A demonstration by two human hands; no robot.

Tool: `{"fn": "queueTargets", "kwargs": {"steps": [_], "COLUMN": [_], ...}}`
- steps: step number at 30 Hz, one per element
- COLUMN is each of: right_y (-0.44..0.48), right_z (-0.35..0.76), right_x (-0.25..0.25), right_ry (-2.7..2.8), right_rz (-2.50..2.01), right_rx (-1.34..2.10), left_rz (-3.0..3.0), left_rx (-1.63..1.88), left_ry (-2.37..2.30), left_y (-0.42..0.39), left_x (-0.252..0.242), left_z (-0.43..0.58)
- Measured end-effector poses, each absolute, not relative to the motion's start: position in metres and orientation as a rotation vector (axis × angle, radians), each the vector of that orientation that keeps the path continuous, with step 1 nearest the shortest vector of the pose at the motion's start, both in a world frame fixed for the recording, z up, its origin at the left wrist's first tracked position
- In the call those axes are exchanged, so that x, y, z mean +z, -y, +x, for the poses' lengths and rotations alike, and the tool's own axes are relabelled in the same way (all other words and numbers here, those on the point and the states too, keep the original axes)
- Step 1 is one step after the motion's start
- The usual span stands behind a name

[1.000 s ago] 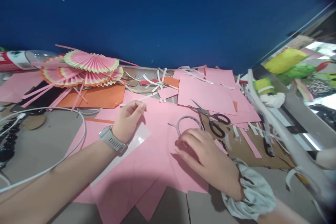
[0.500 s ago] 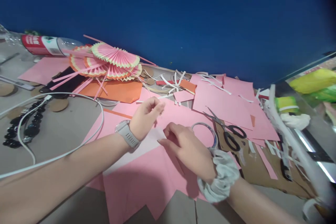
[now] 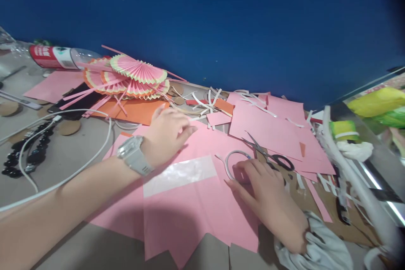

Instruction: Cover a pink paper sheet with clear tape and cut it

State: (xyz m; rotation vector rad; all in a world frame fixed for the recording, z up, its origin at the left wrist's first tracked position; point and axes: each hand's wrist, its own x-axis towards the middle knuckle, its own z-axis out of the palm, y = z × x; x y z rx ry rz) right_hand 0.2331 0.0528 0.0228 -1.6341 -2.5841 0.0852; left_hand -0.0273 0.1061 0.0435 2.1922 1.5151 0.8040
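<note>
A broad white, shiny strip (image 3: 186, 174) lies across the pink paper (image 3: 177, 215), whose near edge is cut in zigzags. Over the paper's far left part rests my left hand (image 3: 167, 135), wearing a grey watch, its fingers loosely stretched, thumb apart, nothing in them. My right hand (image 3: 264, 187), with a pale scrunchie at the wrist, has its fingers round the near right side of a roll of tape (image 3: 228, 166). A short white end sticks out from the roll's left. Black-handled scissors (image 3: 260, 149) lie just beyond this hand, partly covered by it.
Folded paper fans (image 3: 139, 69) lie on an orange sheet (image 3: 136, 111) at the back left. A white cable (image 3: 109, 135) loops beside black beads (image 3: 39, 158). More pink sheets (image 3: 268, 124), paper scraps and a box cutter (image 3: 342, 211) are to the right. A blue wall (image 3: 202, 29) rises behind.
My hands have moved apart, uncovering the white strip. My left hand has loosened and shifted left; my right hand has gone right onto the tape roll, which has shifted slightly left.
</note>
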Motion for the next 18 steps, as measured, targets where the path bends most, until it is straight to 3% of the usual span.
{"fn": "queueTargets", "kwargs": {"steps": [4,7,13,18], "right_y": [-0.054,-0.055,-0.051,-0.045], "right_z": [0.229,0.226,0.232,0.237], "right_x": [0.016,0.018,0.025,0.034], "right_ry": [2.601,2.57,2.366,2.283], "right_rz": [-1.571,-1.56,-1.604,-1.402], "right_rx": [0.079,0.181,0.278,0.123], "left_rz": [2.419,2.739,3.11,3.143], "left_rx": [0.468,0.345,0.347,0.502], "left_ry": [-1.362,-1.212,-1.06,-1.005], "left_y": [-0.066,-0.018,0.024,0.015], "left_x": [0.055,0.033,-0.022,-0.015], "left_z": [-0.011,0.004,0.038,0.049]}}
